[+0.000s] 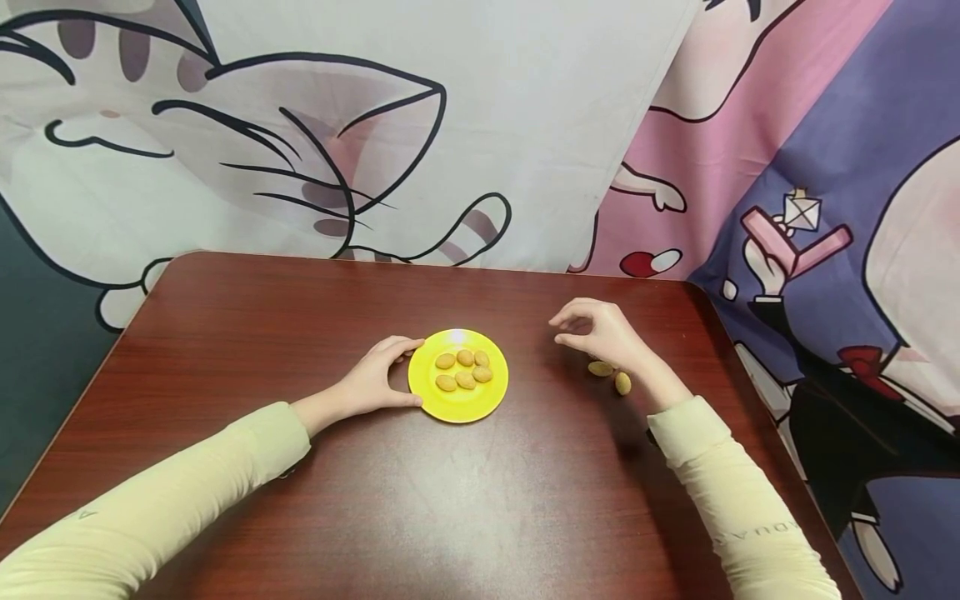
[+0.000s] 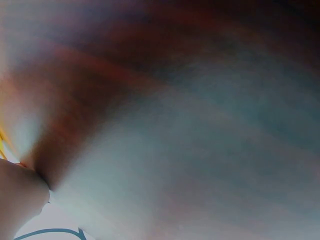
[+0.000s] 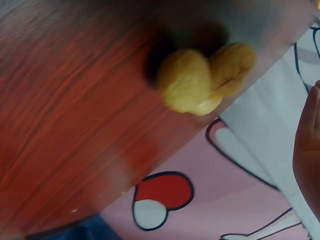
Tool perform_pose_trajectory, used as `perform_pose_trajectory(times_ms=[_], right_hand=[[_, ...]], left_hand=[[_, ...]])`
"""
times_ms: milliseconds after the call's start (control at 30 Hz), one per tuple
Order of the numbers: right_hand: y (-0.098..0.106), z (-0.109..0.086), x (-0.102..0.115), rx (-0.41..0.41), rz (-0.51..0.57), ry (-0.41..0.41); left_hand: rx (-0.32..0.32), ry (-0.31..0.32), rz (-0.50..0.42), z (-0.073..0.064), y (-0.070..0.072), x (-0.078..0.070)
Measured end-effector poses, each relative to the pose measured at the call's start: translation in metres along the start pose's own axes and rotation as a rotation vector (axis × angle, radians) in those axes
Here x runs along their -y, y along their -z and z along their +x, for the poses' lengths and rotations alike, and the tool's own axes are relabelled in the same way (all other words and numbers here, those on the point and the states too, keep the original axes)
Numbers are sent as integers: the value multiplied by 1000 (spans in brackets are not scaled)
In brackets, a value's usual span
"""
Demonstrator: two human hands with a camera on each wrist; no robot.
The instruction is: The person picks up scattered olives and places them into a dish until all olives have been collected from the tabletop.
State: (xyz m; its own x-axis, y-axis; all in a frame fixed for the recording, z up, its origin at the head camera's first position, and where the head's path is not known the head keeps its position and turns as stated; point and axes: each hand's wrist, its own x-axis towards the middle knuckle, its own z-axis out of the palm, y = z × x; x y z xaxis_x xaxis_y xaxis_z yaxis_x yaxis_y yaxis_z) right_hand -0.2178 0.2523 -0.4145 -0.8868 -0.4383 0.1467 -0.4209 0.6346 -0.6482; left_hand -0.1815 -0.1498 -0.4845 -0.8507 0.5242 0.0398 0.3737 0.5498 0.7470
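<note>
A round yellow plate (image 1: 465, 411) lies on the table, bearing several small oval yellow-brown pieces (image 1: 465, 380) in two rows. My left hand (image 1: 375, 382) holds its left rim, thumb at the near side and fingers at the far side. In the left wrist view only part of that hand (image 2: 22, 200) shows beside a sliver of plate. My right hand (image 1: 603, 333) hovers right of the plate, fingers loosely bent, a gap between thumb and index finger. Below it lie more oval pieces (image 1: 622, 383), partly covered by the wrist; the right wrist view shows these lumpy pieces (image 3: 185, 80) close together.
The dark red-brown wooden table (image 1: 300, 517) has rounded far corners. Behind it hangs a white cloth (image 1: 555, 125) with a cartoon cat, and a pink and purple printed cloth (image 1: 750, 150) borders the right side. Both forearms wear pale sleeves.
</note>
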Motion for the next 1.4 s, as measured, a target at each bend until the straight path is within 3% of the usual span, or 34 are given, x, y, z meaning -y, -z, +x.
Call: perform_pose_trajectory(times_ms=[233, 600, 1400], right_hand=[[11, -10, -15, -58, 35, -80], [17, -22, -37, -104, 5, -105], [20, -34, -60, -2, -39, -278]], left_hand=[[-5, -10, -2, 0, 0, 0], [0, -6, -6, 0, 0, 1], [6, -8, -9, 0, 1, 1]])
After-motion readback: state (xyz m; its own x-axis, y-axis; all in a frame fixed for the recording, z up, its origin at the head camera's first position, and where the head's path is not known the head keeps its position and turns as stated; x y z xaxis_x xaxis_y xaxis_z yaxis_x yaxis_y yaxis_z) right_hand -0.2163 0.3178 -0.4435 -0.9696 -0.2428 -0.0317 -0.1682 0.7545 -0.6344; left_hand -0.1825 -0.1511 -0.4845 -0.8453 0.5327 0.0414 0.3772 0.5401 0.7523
